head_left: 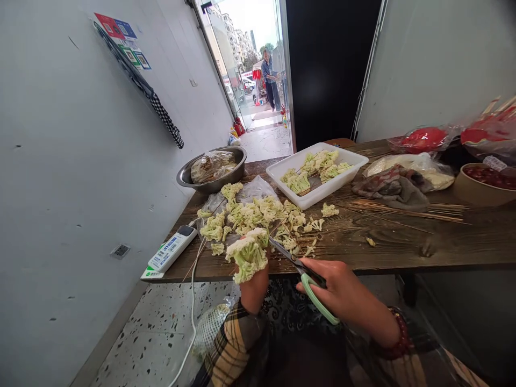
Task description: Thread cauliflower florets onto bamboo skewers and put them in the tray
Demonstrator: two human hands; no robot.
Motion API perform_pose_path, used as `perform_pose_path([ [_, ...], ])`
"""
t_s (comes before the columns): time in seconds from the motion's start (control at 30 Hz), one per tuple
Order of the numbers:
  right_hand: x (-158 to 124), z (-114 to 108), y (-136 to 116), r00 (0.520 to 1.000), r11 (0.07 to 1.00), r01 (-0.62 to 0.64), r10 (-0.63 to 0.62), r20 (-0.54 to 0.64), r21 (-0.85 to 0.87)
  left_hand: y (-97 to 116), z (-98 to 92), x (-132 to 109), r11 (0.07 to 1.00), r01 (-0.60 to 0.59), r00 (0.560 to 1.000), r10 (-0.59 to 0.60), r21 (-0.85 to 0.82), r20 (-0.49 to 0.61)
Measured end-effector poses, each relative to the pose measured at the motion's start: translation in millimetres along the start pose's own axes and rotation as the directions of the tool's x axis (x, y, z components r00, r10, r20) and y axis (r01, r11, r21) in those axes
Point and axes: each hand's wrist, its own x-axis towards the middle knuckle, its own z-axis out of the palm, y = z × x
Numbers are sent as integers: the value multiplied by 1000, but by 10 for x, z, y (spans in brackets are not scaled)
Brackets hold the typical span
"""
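My left hand [255,290] holds up a large piece of cauliflower [246,257] above the table's front edge; the piece hides most of the fingers. In my right hand [337,287] is a pair of scissors [316,297] with pale green handles. Their dark blades point up and left, with the tips at the right side of the cauliflower piece. Behind my hands, a heap of cauliflower florets [253,212] lies on the table, partly over a clear plastic bag [258,188]. A white tray [307,201] farther back has several florets and thin skewers in it.
A steel bowl [213,185] with a plastic-wrapped bundle stands at the back left, near a white boxy device [173,248] with a cable. Bamboo skewers [423,212], a crumpled cloth [393,188] and a tub of red food [475,193] lie right. A person [270,80] stands beyond the doorway.
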Motion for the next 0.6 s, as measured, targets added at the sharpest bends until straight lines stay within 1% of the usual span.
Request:
perform_pose_path([
  [0.07, 2, 20, 28, 1000, 1000, 8, -8, -11, 15, 45, 52, 36, 995, 39, 999, -41, -96, -21],
  [0.13, -3, 39, 67, 1000, 1000, 16, -16, -27, 10, 108, 113, 72, 970, 66, 996, -77, -235, -36],
  [0.2, -19, 47, 106, 999, 999, 8, -9, -42, -35, 175, 162, 95, 907, 82, 993, -108, -413, -39],
  [0.27, -41, 41, 131, 999, 995, -26, 21, -50, -95, 230, 185, 104, 836, 96, 990, -137, -540, -37],
  [0.37, -68, 12, 124, 996, 984, -81, 75, -47, -157, 271, 182, 100, 802, 113, 985, -169, -586, -42],
  [0.5, -60, -40, 66, 994, 969, -109, 105, -28, -222, 266, 168, 94, 811, 136, 977, -205, -569, -59],
  [0.6, -32, -81, 38, 994, 961, -112, 112, -14, -251, 221, 152, 93, 818, 158, 971, -232, -553, -65],
])
